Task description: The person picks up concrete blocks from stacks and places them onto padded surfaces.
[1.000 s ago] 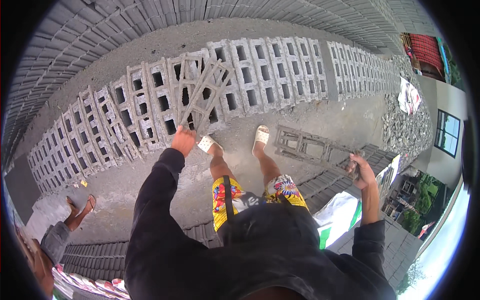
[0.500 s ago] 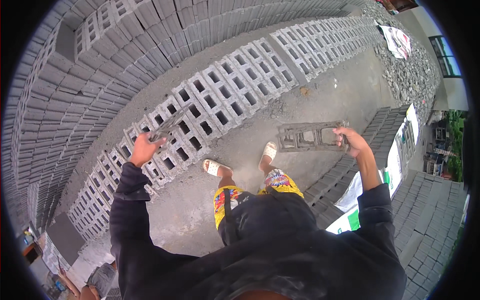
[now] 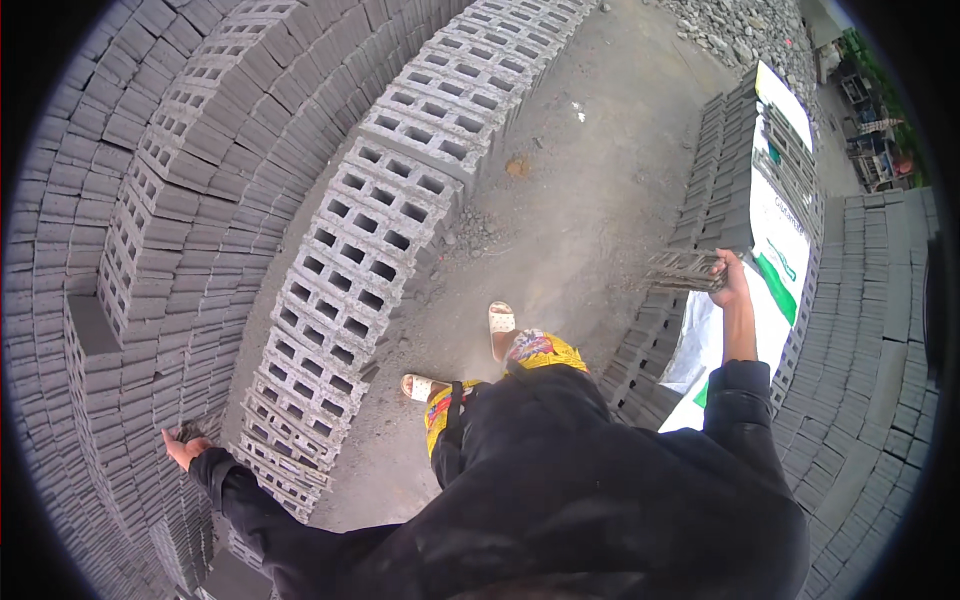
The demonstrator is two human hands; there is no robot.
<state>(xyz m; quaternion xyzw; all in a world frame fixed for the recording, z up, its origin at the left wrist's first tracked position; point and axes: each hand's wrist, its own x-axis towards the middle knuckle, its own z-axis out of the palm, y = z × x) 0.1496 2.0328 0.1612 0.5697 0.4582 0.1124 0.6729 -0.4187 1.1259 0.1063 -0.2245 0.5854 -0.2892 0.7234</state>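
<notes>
My right hand [image 3: 734,280] is closed round the end of a grey, mortar-crusted slotted plate [image 3: 684,269], held out to the right beside a low stack of blocks and a white sheet. Far out to the left, my left hand [image 3: 188,449] is curled at the tall stacks. A dark, rough edge shows between its thumb and fingers, seemingly the other slotted plate; most of it blends into the blocks behind. Between my hands runs a long row of hollow concrete blocks [image 3: 358,222], their rectangular holes facing up.
Tall stacks of grey blocks [image 3: 165,235] rise along the left. On the right, a white sheet with green markings [image 3: 768,225] lies over lower stacks [image 3: 700,185]. Gravel [image 3: 740,30] is heaped at the far end. Dusty concrete floor [image 3: 570,190] lies between, under my sandals.
My view has turned, so the block row now runs more steeply. My left hand has swung outward to the left and nearer. The right hand's plate now appears nearly edge-on, by the white sheet.
</notes>
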